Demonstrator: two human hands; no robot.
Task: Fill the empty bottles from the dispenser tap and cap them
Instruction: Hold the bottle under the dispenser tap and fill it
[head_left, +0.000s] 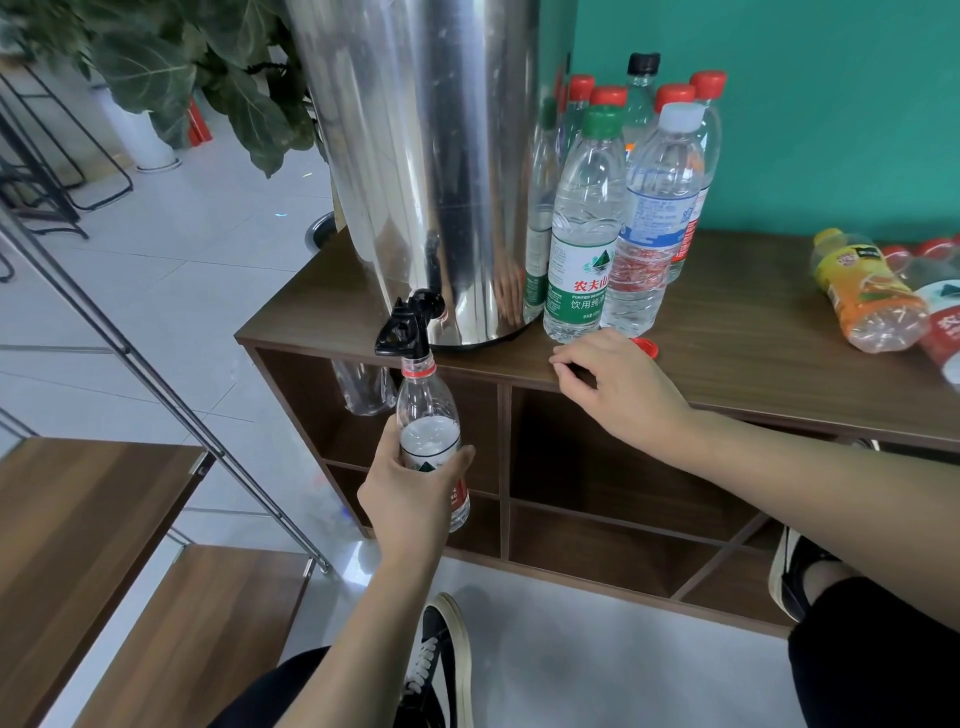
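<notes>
Bottle (429, 431), clear ribbed plastic, left hand (410, 491).

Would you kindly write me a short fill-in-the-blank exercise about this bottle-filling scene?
1. The left hand holds an uncapped bottle under the black ____ of the steel dispenser.
2. The loose cap lying on the cabinet top beside the right hand is ____ in colour.
3. The orange juice bottle at the right lies on its ____.

Missing words: tap; red; side

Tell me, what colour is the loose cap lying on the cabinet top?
Red. The loose cap shows in the head view, just beyond the right hand.
</notes>
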